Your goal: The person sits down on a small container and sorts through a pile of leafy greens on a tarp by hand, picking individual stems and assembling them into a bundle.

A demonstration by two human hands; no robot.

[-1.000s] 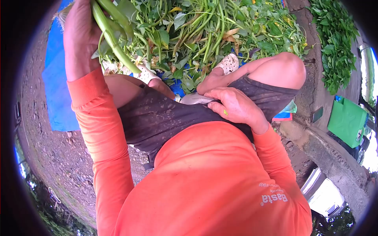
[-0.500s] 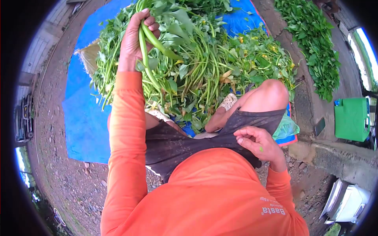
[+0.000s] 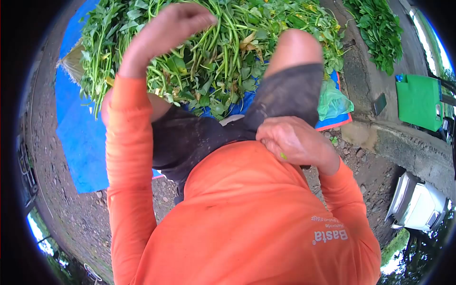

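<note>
My left hand (image 3: 173,26) is raised over the near side of a big heap of leafy green stems (image 3: 228,42), its fingers loosely bent and apart. No stem shows in it, and it is slightly blurred. Down at my waist, my right hand (image 3: 297,142) is closed, with its fingers curled under against the shorts (image 3: 285,95) and the hem of my orange shirt (image 3: 237,199). Whatever its fingers may hold is hidden. A small green leaf bit sticks near the thumb. The heap has long pale stems, with some yellow and brown leaves.
The heap lies on a blue tarp (image 3: 78,147). A green plastic bag (image 3: 335,102) sits by my right knee. Beyond a concrete kerb (image 3: 403,147) are more leafy greens (image 3: 377,33), a phone-like dark slab (image 3: 379,104) and a green container (image 3: 419,102). A frayed sack (image 3: 73,61) pokes out at left.
The thick green stems that my left hand held are gone from it. My right hand has moved left and down to my waist and closed. The view has shifted and my right leg has moved.
</note>
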